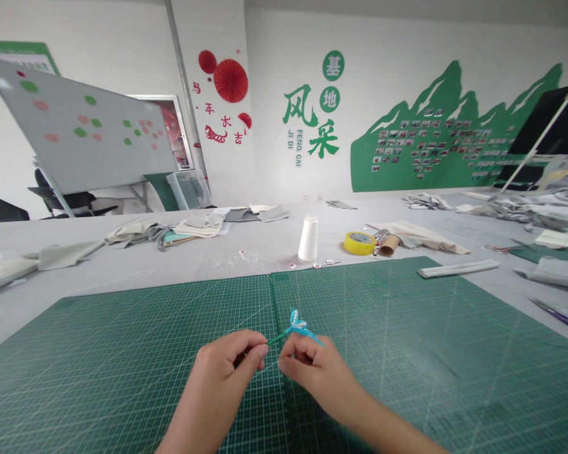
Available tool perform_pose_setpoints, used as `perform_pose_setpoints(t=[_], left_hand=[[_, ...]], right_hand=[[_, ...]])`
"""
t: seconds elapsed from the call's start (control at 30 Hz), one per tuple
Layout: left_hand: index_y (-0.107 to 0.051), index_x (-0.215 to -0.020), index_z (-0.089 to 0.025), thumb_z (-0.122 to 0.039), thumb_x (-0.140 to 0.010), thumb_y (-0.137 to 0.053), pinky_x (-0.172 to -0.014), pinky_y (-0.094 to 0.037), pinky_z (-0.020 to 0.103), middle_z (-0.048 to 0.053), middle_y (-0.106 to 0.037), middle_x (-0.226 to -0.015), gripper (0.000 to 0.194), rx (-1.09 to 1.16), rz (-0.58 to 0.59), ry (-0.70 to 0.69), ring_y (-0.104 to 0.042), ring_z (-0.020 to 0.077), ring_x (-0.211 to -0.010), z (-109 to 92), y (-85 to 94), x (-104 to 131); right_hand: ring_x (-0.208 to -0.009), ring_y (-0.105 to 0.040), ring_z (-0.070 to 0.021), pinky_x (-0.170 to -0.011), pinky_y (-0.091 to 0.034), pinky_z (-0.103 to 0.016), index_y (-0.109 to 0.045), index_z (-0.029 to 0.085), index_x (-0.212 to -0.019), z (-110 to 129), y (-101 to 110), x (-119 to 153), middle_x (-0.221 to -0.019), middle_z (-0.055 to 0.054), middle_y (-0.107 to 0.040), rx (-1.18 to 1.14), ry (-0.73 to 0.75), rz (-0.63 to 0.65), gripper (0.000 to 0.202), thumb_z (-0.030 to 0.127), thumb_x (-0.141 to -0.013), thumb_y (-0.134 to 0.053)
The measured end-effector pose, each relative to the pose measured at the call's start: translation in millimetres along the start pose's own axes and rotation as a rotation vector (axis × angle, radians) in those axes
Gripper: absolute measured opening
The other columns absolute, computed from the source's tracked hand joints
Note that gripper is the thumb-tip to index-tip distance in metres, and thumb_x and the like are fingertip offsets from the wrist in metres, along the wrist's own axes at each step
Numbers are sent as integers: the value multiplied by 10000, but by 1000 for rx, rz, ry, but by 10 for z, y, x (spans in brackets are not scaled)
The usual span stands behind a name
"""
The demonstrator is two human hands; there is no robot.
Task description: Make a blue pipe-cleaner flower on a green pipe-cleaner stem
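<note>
1. The left hand [230, 362] pinches the green stem [277, 338] near its lower end between thumb and forefinger; a grip this small could let the stem twist or slip if the fingertips roll.
2. The blue flower-like piece [299, 325], dotted with pale beads, sits at the stem's far end, at two o'clock from the left fingertips. Held from one end, it may swing or droop under a sideways push.
3. The right hand [315, 366] is just beside, at four o'clock from the left fingertips, its fingers curled in. I cannot tell whether they grip anything thin. The two hands are apart.
4. One blue tip reaches over the right hand's knuckles, at eleven o'clock from that palm; whether it touches skin is unclear. A sudden lift of that hand could bend the tip or loosen beads.
5. Below lie the left mat [170, 353] and the right mat [383, 328], their seam [274, 302] running towards twelve o'clock. A dropped bead could lodge there.
6. Well apart, the white cone [308, 238] stands at twelve o'clock and the yellow tape roll [359, 243] lies at one; neither seems likely to interfere.
</note>
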State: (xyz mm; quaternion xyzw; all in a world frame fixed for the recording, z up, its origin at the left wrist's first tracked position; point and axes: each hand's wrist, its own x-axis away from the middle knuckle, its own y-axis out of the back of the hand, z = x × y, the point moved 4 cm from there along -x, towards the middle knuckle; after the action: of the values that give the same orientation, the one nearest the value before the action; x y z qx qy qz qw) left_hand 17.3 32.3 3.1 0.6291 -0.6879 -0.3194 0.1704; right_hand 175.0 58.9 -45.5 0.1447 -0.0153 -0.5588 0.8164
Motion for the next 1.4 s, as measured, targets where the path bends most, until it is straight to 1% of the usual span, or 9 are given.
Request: perform_pose_setpoints(t=[0.1, 0.2, 0.37, 0.57, 0.8, 1.0, 1.1, 1.23, 1.4], left_hand=[[-677, -769, -212, -257, -893, -502, -632, -435, 243, -17, -657, -684, 219, 29, 10, -25, -614, 165, -673, -17, -2, 9], [-664, -744, -207, -254, -890, -498, -625, -432, 241, -13, -652, -675, 226, 49, 27, -57, -605, 161, -663, -44, -9, 16], [-655, -711, -202, -216, -878, -497, -597, -406, 230, -12, -645, -659, 230, 39, 111, -112, -579, 147, -630, -102, -63, 41], [-664, -700, -196, -165, -881, -523, -610, -378, 215, -25, -636, -668, 232, -45, 263, -176, -573, 131, -644, -143, -150, 75], [-693, -721, -210, -147, -884, -538, -597, -346, 206, -38, -624, -678, 234, -151, 371, -243, -560, 122, -638, -153, -216, 98], [-687, -735, -215, -140, -878, -513, -596, -344, 214, -32, -646, -698, 238, -211, 358, -227, -564, 131, -635, -130, -228, 85], [-657, -695, -208, -138, -867, -514, -589, -336, 220, -30, -639, -688, 234, -257, 322, -205, -569, 142, -643, -104, -223, 70], [-645, -690, -212, -162, -882, -485, -590, -341, 237, -20, -648, -691, 255, -288, 253, -141, -579, 160, -647, -61, -188, 55], [-666, -769, -224, -207, -903, -468, -618, -369, 254, -8, -678, -745, 240, -227, 144, -28, -600, 184, -691, 12, -113, 26]], right_hand=[[-522, -311, -107, -507, -239, -250, -589, 179, -600, -61, 10, -40, -520, 68, -362, -151, -48, 38, 197, 288, -751, -654], [-539, -322, -108, -523, -262, -249, -597, 179, -630, -76, 37, -54, -546, 64, -385, -213, -58, 56, 229, 354, -760, -669], [-520, -322, -94, -516, -274, -238, -639, 176, -675, -102, 89, -88, -566, 62, -442, -313, -85, 92, 285, 439, -732, -731], [-556, -381, -101, -538, -290, -238, -683, 161, -680, -183, 161, -151, -591, 38, -522, -337, -81, 156, 281, 423, -689, -783], [-488, -304, -84, -479, -222, -231, -698, 166, -665, -111, 231, -137, -509, 70, -426, -250, -70, 217, 238, 389, -704, -772], [-488, -276, -86, -460, -193, -234, -691, 174, -659, 37, 275, -96, -497, 77, -388, -126, 13, 169, 178, 327, -743, -728], [-489, -322, -90, -454, -233, -231, -679, 176, -682, 157, 282, -30, -525, 63, -431, -13, 60, 121, 161, 292, -793, -678], [-574, -479, -113, -544, -345, -243, -670, 192, -690, 364, 266, 75, -609, 29, -560, 245, 224, 34, 162, 233, -844, -642], [-585, -521, -122, -571, -354, -258, -659, 200, -769, 480, 173, 180, -639, 16, -586, 503, 426, 24, 175, 221, -911, -557]])
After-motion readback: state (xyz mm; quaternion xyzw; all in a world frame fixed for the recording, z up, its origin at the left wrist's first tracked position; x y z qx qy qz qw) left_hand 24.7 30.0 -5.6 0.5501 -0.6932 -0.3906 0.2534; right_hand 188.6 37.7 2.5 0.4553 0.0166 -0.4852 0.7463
